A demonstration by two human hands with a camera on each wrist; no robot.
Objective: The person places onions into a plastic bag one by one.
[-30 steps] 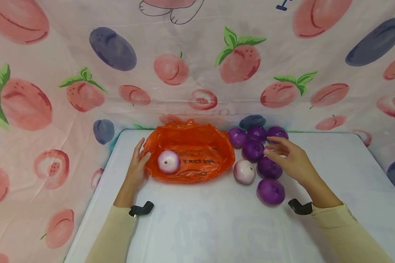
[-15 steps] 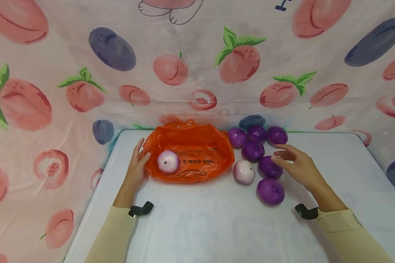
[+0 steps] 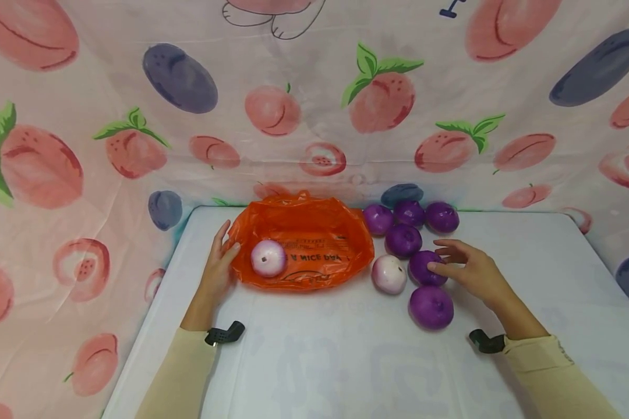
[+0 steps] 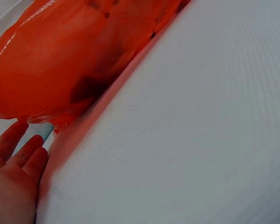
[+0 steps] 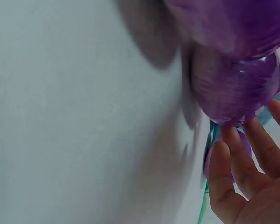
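Note:
An orange plastic bag (image 3: pixel 322 273) lies with its mouth spread open on the table, a pale purple-white onion (image 3: pixel 268 258) inside at its left. My left hand (image 3: pixel 219 265) is at the bag's left side with fingers extended; in the left wrist view its fingertips (image 4: pixel 22 126) meet the bag's edge. To the right of the bag, my right hand (image 3: pixel 474 270) is at a dark purple onion (image 3: pixel 424 267), thumb overlapping its near right side. In the right wrist view the fingers (image 5: pixel 259 144) reach out loosely to that onion's surface.
Another pale onion (image 3: pixel 389 274) sits between the bag and the dark onions. A larger purple onion (image 3: pixel 431 307) is nearest on the white table (image 3: pixel 335 361). Several more purple onions (image 3: pixel 403 240) cluster toward the back. A fruit-printed cloth (image 3: pixel 314 116) hangs behind.
My right hand drew back to the right, then came down and in toward the dark purple onion, which has shifted slightly. The left hand and the bag have stayed in place.

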